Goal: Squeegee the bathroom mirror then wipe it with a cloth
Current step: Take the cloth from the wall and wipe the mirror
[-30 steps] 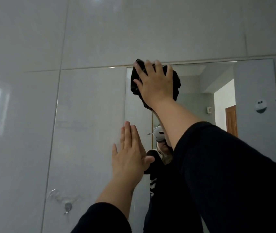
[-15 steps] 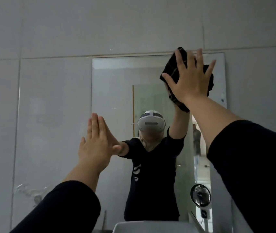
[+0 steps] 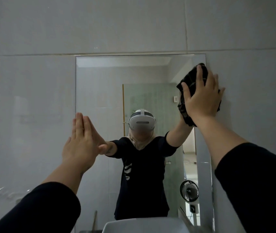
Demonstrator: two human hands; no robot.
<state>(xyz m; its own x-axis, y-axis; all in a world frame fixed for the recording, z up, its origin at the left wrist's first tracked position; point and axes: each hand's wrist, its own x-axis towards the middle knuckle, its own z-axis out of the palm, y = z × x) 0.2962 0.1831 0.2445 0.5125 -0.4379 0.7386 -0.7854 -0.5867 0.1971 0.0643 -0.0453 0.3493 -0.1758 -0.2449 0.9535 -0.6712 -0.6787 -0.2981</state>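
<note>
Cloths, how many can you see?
1: a dark cloth, pressed under the right hand at the mirror's upper right edge. Its reflection isn't another.

Dim, flat, grey-blue light with no hard shadows. Brightest patch is the doorway reflected low right in the mirror point(image 3: 100, 98). Faint sheen on the wall tiles point(image 3: 33, 115). Wide-angle bowing of tile lines at the edges. Dark sleeves point(image 3: 259, 190) lose detail; slight softness overall.
</note>
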